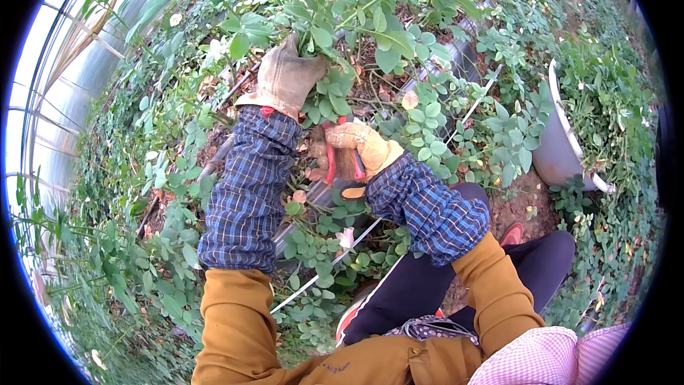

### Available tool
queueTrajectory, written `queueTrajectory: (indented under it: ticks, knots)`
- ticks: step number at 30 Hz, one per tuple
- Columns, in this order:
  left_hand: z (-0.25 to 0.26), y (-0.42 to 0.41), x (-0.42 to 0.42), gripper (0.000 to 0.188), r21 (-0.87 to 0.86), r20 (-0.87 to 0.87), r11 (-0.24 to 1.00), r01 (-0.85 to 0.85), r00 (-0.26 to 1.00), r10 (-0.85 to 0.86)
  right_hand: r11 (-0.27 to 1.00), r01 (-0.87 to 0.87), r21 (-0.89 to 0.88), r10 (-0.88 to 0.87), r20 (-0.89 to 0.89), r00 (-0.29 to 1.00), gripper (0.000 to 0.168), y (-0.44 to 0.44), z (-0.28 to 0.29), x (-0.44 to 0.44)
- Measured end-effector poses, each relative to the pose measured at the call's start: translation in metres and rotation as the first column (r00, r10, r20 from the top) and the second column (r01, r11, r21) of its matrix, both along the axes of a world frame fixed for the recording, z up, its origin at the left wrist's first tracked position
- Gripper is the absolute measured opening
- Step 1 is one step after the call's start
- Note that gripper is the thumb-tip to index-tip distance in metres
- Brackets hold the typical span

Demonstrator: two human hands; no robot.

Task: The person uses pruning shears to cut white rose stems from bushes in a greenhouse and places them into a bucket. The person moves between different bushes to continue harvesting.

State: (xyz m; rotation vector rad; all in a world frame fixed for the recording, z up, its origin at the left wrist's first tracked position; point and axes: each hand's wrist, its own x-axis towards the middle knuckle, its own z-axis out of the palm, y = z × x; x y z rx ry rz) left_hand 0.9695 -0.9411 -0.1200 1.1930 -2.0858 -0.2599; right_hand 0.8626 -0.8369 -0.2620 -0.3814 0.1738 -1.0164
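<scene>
My left hand (291, 75), in a tan leather glove, is closed around green leafy rose stems (315, 37) at the upper middle; its fingers are partly hidden by leaves. Lower and to the right, my right hand (360, 141), in a yellowish work glove, is wrapped around the red handles of pruning shears (331, 158). The shears' blades are mostly hidden among the leaves below my left hand. Blue checked sleeve covers reach over both forearms. A pale pink rose (346, 237) lies low among the foliage under my arms.
Rose bushes surround me. A large grey tub with a white rim (567, 117) stands at the right. A thin white line (326, 272) and grey pipe or plastic edging run through the plants. Bare soil (518, 203) shows beside my foot. Greenhouse framing (80, 27) curves along the left.
</scene>
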Motion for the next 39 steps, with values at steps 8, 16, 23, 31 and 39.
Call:
queueTrajectory:
  ticks: [8, 16, 23, 31, 39]
  knots:
    - [0.021, 0.003, 0.062, 0.031, -0.308, -0.362, 0.937, -0.161, 0.931, 0.041, 0.998, 0.039, -0.04, -0.042, -0.084, 0.996, 0.026, 0.012, 0.035, 0.0]
    - [0.065, -0.04, 0.025, 0.059, -0.043, -0.46, 0.985, -0.164, 0.879, 0.126, 0.99, 0.041, 0.135, -0.059, 0.128, 0.99, 0.023, -0.029, 0.046, 0.014]
    - [0.04, -0.03, -0.01, 0.055, -0.134, -0.7, 0.876, -0.463, 0.67, 0.247, 0.994, 0.109, 0.018, -0.11, 0.049, 0.993, 0.027, -0.038, 0.02, 0.014]
    - [0.048, -0.12, 0.04, 0.029, 0.186, -0.075, 0.939, -0.289, 0.949, 0.307, 0.985, 0.158, 0.077, -0.142, -0.18, 0.973, 0.02, -0.028, 0.036, 0.01]
    - [0.063, -0.086, 0.03, 0.031, -0.068, -0.263, 0.93, -0.361, 0.906, 0.332, 0.978, 0.204, -0.039, -0.196, -0.495, 0.846, 0.016, -0.02, 0.043, -0.036]
